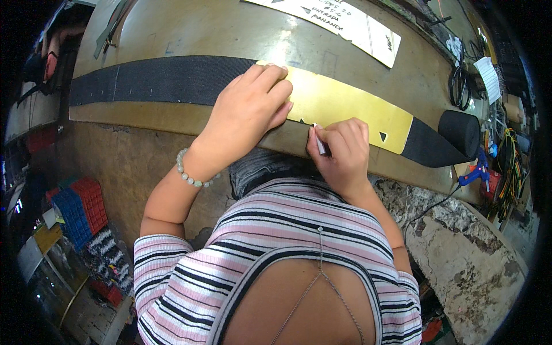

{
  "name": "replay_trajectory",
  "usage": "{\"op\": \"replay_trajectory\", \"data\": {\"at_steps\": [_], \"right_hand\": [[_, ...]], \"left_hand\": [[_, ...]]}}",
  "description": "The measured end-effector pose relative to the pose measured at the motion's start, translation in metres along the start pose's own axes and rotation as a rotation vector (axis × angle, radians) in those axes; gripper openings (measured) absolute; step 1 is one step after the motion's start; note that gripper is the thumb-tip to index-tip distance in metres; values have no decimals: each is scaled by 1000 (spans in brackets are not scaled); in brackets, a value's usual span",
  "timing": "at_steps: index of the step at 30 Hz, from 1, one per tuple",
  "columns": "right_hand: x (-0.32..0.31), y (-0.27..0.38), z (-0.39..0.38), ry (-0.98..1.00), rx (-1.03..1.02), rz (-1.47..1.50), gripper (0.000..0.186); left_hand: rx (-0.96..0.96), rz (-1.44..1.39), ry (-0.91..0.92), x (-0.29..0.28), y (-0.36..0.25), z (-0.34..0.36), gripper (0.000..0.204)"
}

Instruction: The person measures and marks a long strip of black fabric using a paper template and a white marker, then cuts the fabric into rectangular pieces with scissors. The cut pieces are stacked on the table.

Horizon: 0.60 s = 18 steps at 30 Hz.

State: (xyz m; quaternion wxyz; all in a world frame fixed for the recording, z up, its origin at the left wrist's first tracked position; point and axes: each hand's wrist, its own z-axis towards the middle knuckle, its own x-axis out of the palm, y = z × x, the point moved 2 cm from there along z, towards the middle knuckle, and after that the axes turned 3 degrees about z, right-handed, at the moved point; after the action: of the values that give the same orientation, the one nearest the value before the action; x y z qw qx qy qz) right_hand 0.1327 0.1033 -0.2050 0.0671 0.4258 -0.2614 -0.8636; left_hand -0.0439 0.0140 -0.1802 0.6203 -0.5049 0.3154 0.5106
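Note:
A long black woven band (161, 80) lies across the table, with short white tick marks on its left part. On top of it rests a flat yellow template (351, 103) with a small triangular cut-out near its right end and a notch in its near edge. My left hand (253, 100) presses down on the template's left end, fingers curled and close together. In the pinch of my right hand (343, 149) is a piece of white chalk (321, 147), its tip at the template's near edge. At the right, the band runs into a black roll (460, 133).
A white card pattern with handwriting (356, 31) lies at the far side of the table (190, 34). Beyond the roll are a blue glue gun (476, 173), black cables (460, 86) and a bundle of coloured cords (509, 167). Red and blue crates (75, 210) stand lower left.

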Motion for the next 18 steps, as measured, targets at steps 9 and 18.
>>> {"op": "replay_trajectory", "data": {"at_steps": [9, 18], "right_hand": [[10, 5, 12, -9, 84, 89, 19], [-41, -23, -3, -133, 442, 163, 13]], "left_hand": [[-3, 44, 9, -3, -2, 3, 24], [43, 234, 110, 3, -13, 14, 31]]}}
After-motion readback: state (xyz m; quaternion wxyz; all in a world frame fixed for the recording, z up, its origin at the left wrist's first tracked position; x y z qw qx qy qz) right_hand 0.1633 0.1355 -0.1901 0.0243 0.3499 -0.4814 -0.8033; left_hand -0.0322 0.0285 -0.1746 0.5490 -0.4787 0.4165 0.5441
